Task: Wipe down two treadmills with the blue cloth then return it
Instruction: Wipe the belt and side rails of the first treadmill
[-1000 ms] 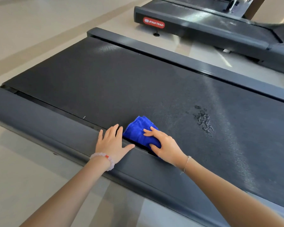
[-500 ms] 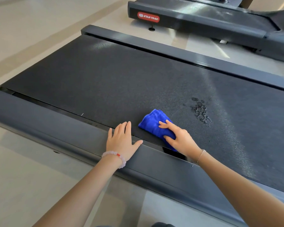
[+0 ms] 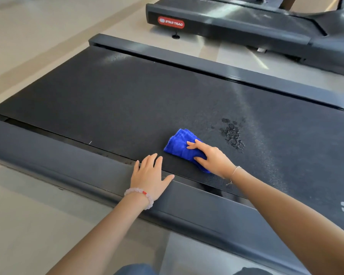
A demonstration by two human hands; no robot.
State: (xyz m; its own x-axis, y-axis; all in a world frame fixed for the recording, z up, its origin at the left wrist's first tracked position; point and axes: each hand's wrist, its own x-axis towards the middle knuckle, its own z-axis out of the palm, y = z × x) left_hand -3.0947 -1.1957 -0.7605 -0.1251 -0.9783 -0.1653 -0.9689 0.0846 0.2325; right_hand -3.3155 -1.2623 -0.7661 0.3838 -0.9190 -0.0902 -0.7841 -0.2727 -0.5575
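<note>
The near treadmill fills the view, its black belt [image 3: 127,100] framed by grey side rails [image 3: 48,155]. A folded blue cloth [image 3: 179,145] lies on the belt close to the near rail. My right hand [image 3: 211,157] presses flat on the cloth, fingers spread over it. My left hand [image 3: 149,175] rests open on the near rail, its fingertips reaching onto the belt's edge, just left of the cloth. A patch of dark wet spots [image 3: 231,133] sits on the belt right of the cloth. A second treadmill [image 3: 236,22] with a red logo stands behind.
Beige floor [image 3: 28,46] lies left of both treadmills and shows between them. The far grey side rail [image 3: 207,66] bounds the belt's other edge. My knees show at the bottom edge.
My right hand has slid the blue cloth away from the near rail and to the right, onto the belt toward the wet spots. My left hand has shifted right along the rail.
</note>
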